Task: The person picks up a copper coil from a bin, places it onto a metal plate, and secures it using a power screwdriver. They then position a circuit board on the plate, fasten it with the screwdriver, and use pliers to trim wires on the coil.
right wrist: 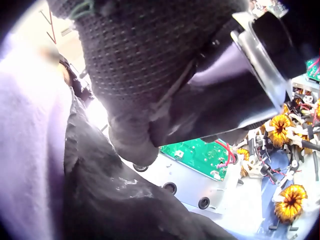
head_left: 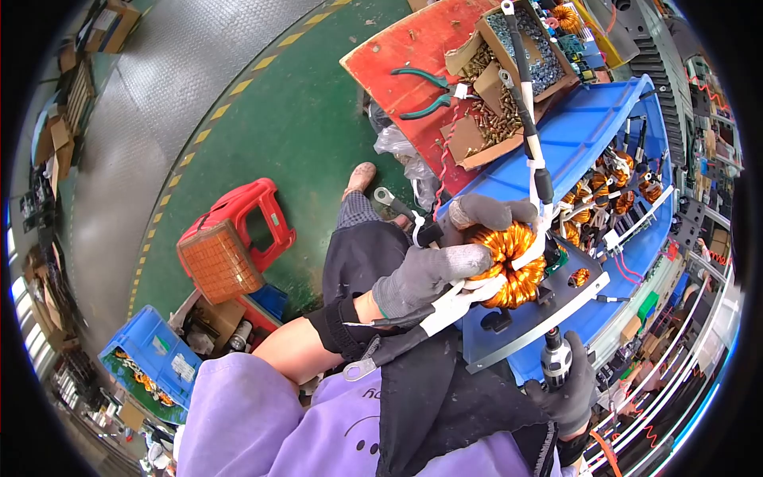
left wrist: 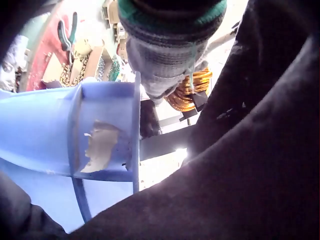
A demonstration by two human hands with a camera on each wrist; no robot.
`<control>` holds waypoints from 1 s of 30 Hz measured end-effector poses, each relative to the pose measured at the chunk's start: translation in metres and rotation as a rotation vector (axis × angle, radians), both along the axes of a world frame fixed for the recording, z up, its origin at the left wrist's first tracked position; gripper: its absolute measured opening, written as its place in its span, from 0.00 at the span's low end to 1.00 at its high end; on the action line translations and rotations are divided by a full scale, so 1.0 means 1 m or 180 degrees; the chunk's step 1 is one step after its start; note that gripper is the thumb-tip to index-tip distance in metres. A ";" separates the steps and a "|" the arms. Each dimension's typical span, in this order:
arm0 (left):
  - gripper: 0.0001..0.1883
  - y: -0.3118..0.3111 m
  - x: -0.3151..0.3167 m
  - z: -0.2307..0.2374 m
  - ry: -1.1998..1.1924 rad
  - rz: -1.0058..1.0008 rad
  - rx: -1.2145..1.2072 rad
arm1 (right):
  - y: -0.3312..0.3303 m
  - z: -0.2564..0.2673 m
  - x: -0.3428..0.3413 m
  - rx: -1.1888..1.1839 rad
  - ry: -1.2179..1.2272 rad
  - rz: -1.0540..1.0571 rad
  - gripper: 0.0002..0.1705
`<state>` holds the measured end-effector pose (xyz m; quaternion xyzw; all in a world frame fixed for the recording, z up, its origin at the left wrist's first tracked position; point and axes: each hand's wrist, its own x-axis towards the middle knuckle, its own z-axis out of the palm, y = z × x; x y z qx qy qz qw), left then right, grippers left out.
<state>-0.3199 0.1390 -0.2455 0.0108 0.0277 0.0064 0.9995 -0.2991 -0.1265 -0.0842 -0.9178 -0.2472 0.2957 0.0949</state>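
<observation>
You seem to be positioning the copper coil (head_left: pixel 517 274) at the metal panel (head_left: pixel 520 330), and the next move likely calls for a steady coil while you line up the driver (head_left: pixel 555 362). Your left hand (head_left: pixel 421 278) grips the coil beside the blue bin (head_left: pixel 556 143); your right hand (head_left: pixel 576 389), nearer your body, grips the driver.

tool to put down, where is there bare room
Bare: the red board beyond the pliers, away from the screws; the green floor between striped line, stool and board. Crowded: the blue tray, heaped with coils, and around the left hand, among cables.
</observation>
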 end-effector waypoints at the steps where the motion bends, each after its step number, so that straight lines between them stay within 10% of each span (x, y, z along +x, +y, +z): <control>1: 0.19 -0.003 0.003 0.000 -0.0015 0.0100 0.0017 | -0.001 0.001 0.000 -0.0043 -0.0003 0.0011 0.53; 30: 0.19 0.005 0.007 0.015 -0.0483 0.0357 -0.0071 | -0.002 0.001 0.004 0.0036 -0.0353 0.0294 0.57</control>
